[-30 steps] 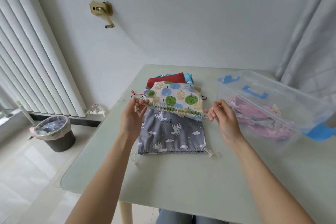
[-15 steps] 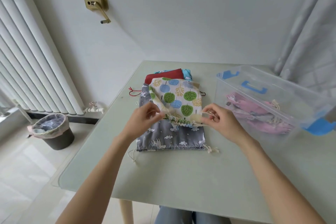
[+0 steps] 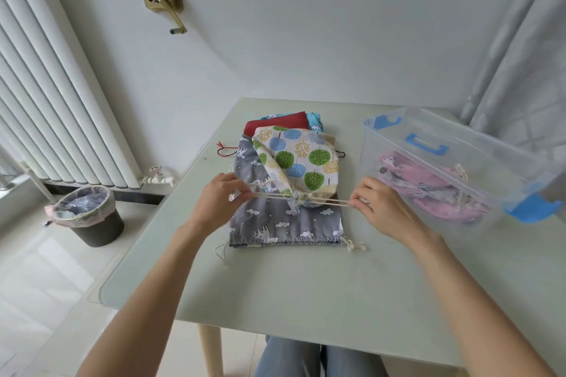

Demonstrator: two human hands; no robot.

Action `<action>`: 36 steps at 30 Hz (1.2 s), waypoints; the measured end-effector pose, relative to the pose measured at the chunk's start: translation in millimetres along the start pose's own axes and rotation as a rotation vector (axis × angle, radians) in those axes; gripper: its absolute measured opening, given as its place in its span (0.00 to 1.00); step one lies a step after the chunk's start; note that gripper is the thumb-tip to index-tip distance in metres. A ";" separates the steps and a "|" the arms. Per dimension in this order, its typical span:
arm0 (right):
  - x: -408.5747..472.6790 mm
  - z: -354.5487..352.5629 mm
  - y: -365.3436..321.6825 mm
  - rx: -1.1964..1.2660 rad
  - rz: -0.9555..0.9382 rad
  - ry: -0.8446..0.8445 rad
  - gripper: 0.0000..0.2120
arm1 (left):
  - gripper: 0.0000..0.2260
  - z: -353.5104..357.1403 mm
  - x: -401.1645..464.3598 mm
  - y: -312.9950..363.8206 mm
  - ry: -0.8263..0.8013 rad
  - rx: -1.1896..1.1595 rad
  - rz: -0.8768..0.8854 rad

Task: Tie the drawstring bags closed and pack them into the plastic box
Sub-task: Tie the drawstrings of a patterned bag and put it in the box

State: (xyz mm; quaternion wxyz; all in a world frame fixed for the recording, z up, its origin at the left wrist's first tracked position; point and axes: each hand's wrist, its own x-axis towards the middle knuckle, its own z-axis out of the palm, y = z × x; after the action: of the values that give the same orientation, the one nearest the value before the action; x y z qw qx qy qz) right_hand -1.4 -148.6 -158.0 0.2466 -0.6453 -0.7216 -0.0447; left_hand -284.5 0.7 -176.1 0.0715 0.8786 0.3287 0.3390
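The clear plastic box (image 3: 453, 162) on the bench (image 3: 306, 285) holds pink bags (image 3: 428, 190). Left hand (image 3: 220, 199) and right hand (image 3: 376, 205) have fingers pinched on the cords (image 3: 329, 201) of the cinched tree-print bag (image 3: 294, 159).

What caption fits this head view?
Both hands, left hand and right hand, pull the tree-print bag drawstrings taut, cinching it shut.

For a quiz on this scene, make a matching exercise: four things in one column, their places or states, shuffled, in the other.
Things:
1. tree bag
2. grey bag
3. pink bag
4. bin

Places or states:
A. on the floor
B. inside the box
C. mouth cinched, cords pulled by both hands
D. flat on the table, under another bag

Pairs: 1-C, 2-D, 3-B, 4-A
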 end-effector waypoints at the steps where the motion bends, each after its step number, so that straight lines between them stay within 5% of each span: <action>1: -1.2 0.6 1.7 0.004 0.005 0.003 0.06 | 0.01 0.0 -2.2 -2.0 -0.010 -0.006 -0.029; 6: 5.0 -0.3 -2.1 0.217 0.134 0.028 0.05 | 0.06 -4.1 -1.1 2.0 -0.053 -0.067 -0.111; 10: 15.4 -8.4 -17.9 0.537 0.209 0.132 0.08 | 0.08 -23.8 2.1 22.7 -0.004 -0.399 -0.185; 18: 61.0 7.6 -56.6 0.781 0.332 0.028 0.04 | 0.16 -28.5 44.0 72.1 -0.175 -0.711 -0.144; 23: 77.3 8.9 -72.4 1.077 0.259 -0.090 0.10 | 0.19 -25.2 65.2 76.0 -0.270 -0.786 -0.140; 27: 77.8 7.1 -78.9 1.153 0.225 -0.082 0.02 | 0.20 -25.5 69.8 77.8 -0.304 -0.774 -0.157; 36: 69.0 -1.1 -62.9 1.111 0.261 -0.035 0.04 | 0.09 -19.2 47.7 63.0 -0.429 -0.852 -0.306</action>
State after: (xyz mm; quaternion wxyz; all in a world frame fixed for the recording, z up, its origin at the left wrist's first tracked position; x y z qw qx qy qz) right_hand -64.2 -96.5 -112.5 0.5403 -0.5033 -0.5551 0.3830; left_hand -237.2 -20.0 -113.3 0.5389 0.7630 0.2640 0.2402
